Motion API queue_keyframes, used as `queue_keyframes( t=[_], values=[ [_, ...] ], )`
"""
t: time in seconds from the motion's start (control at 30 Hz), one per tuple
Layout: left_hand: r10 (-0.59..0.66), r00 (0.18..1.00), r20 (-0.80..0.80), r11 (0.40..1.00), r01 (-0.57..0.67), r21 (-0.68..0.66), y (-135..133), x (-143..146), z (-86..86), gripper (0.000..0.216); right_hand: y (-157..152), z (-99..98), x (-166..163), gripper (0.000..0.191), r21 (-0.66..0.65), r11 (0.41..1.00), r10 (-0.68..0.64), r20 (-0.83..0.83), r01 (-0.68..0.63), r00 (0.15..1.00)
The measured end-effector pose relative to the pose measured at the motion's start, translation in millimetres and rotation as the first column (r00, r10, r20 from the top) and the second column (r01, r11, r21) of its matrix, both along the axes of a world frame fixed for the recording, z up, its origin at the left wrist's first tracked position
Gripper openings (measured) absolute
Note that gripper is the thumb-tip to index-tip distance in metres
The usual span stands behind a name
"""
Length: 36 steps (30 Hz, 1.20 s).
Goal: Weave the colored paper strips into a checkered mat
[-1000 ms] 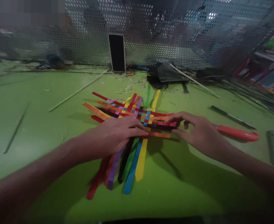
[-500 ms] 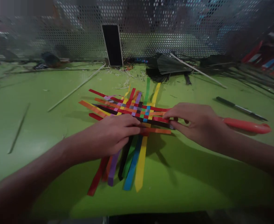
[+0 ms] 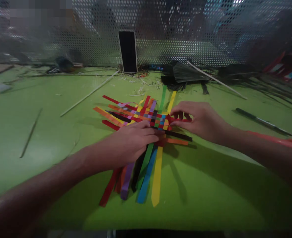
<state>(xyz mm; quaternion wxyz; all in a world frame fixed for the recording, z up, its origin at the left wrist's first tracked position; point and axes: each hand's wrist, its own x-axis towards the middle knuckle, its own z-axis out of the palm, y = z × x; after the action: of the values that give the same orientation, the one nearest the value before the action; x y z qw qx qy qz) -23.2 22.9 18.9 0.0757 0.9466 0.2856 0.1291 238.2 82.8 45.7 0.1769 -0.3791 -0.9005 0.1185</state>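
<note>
A mat of woven paper strips (image 3: 148, 116) in many colours lies in front of me, with loose ends fanning out on all sides. Over its near left part rests my left hand (image 3: 138, 137), fingers together and closed on the weave; its thumb is partly hidden. At the mat's right edge, my right hand (image 3: 189, 115) pinches a red paper strip (image 3: 172, 119), which looks bent back towards the weave. Just below that hand, a black strip (image 3: 178, 135) and an orange strip (image 3: 177, 141) stick out to the right. A yellow strip (image 3: 157, 178) and a blue strip (image 3: 147, 180) point towards me.
On the green table (image 3: 210, 198), a pen-like craft knife (image 3: 262, 121) and a red-handled tool (image 3: 280, 139) lie at right. A phone (image 3: 128, 51) leans against a perforated metal screen (image 3: 180, 43). Behind the mat are dark fan-like fibres (image 3: 188, 72), thin sticks (image 3: 88, 94) and scraps.
My right hand has left the black strip's end, moved in towards the weave and bent the red strip. My left hand stays on the mat. The view has shifted slightly.
</note>
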Motion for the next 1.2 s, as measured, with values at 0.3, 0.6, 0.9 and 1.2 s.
queue_keyframes(
  t=[0.3,0.6,0.9,1.2],
  values=[
    [0.052,0.996,0.077,0.997,-0.048,-0.052,0.1,-2.2,-6.9,0.042,16.6,-24.4,-17.1,0.028,0.037,0.997,0.061,0.150,-0.068,0.987],
    [0.122,0.992,0.043,0.990,-0.125,0.072,3.8,-0.5,-12.0,0.039,14.8,-24.4,-33.7,0.035,0.009,1.000,-0.020,0.269,0.019,0.963],
    [0.163,0.986,-0.042,0.972,-0.153,0.177,1.8,10.0,-13.5,0.037,4.4,-29.7,13.4,0.029,0.092,0.964,0.252,-0.013,-0.249,0.968],
    [0.287,0.956,0.060,0.951,-0.292,0.106,2.3,9.3,-19.7,0.042,8.7,-43.9,24.4,0.037,0.273,0.884,0.361,0.114,-0.378,0.926]
  ],
)
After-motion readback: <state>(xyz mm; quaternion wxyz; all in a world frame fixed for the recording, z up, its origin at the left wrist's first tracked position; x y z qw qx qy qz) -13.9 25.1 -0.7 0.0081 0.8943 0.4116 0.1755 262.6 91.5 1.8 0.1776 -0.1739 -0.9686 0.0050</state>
